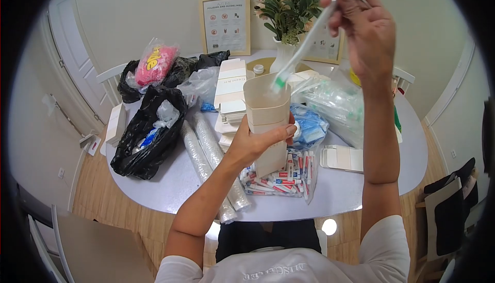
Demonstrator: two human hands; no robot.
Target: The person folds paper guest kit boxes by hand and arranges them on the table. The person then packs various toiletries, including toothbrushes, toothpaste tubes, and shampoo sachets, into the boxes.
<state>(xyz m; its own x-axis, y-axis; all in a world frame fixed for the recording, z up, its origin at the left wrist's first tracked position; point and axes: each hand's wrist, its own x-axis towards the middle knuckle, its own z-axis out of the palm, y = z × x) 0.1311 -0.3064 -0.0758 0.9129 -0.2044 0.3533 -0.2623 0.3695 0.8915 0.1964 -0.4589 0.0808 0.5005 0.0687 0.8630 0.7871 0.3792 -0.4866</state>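
Note:
An upright cream paper box [266, 102], its top open, is held in my left hand [260, 141], thumb across the front. Raised high on the right, my right hand [363, 25] pinches the upper end of a long clear plastic packet [304, 46] with a green-tipped item inside. The packet's lower end hangs at the box's opening. Below the box lies a clear bag of small toothpaste tubes [283, 180]. Behind my left hand are stacked flat cream boxes [230, 89]. To the right of the box sit a blue-filled bag [309, 126] and a bag of green-tipped packets [335, 102].
Two clear plastic-wrapped rolls [203, 154] lie left of the tubes. A black bag [149, 133] and a pink package [156, 65] are at the left. Behind stand a vase of flowers [285, 59] and a framed sign [225, 25]. More flat boxes [343, 158] lie at the right.

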